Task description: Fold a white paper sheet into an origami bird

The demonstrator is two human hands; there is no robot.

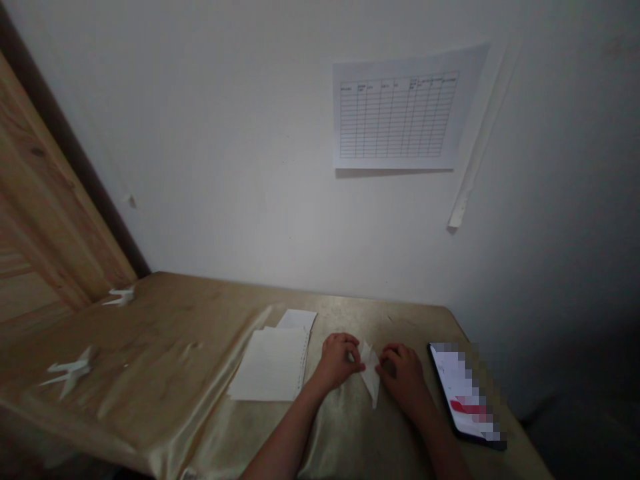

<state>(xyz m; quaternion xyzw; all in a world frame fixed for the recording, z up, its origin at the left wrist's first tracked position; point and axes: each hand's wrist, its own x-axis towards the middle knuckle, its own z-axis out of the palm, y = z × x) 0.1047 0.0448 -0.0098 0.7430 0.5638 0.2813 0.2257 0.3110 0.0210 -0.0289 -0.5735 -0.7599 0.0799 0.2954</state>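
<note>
A small piece of folded white paper (371, 373), roughly diamond-shaped, stands out against the gold cloth between my two hands. My left hand (341, 359) pinches its left side, thumb and fingers curled together. On the opposite edge, my right hand (401, 369) closes its thumb and fingertips on the paper. Just left of my left hand lies a stack of white paper sheets (270, 363) with torn, perforated right edges. To the right of my right hand rests a phone (463, 400) with a lit screen, partly pixelated.
Two folded paper birds, one nearer (70, 372) and one farther (120, 296), sit at the table's left side. The table (200, 313) has a wrinkled gold cloth and meets a white wall. A printed chart (400, 120) hangs there. Wooden boards (55, 180) lean at left.
</note>
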